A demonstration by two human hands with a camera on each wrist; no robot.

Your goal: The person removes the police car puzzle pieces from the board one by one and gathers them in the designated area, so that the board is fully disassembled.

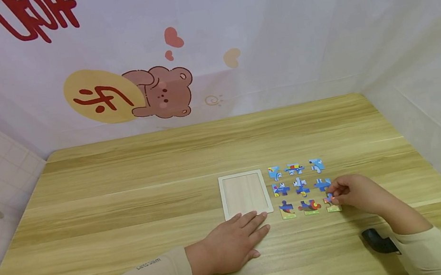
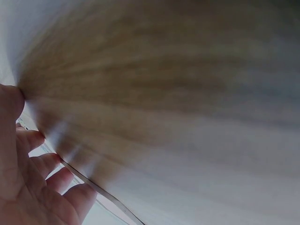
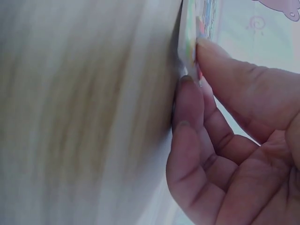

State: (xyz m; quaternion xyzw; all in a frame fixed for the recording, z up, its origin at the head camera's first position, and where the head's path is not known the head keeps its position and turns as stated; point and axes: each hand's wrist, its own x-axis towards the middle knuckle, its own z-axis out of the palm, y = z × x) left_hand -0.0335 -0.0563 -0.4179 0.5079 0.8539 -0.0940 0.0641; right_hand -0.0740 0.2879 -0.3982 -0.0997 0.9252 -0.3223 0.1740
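Observation:
A square wooden puzzle tray [image 1: 225, 199] with a bare recessed base lies on the table. My left hand [image 1: 233, 245] rests palm down with spread fingers, the fingertips at the tray's near edge. To the tray's right, jigsaw pieces lie apart in rows, among them a blue one with a yellow tab [image 1: 301, 187] in the middle. My right hand [image 1: 359, 193] pinches the near right corner piece [image 1: 334, 208], green along its bottom, between thumb and fingers. In the right wrist view the thumb [image 3: 220, 58] presses on that piece [image 3: 188, 40], tilted near the tabletop.
The wood-grain table [image 1: 123, 181] reaches back to a white curtain [image 1: 274, 42] printed with a bear and hearts. Similar curtains hang left and right. A black device [image 1: 379, 242] sits by the right wrist.

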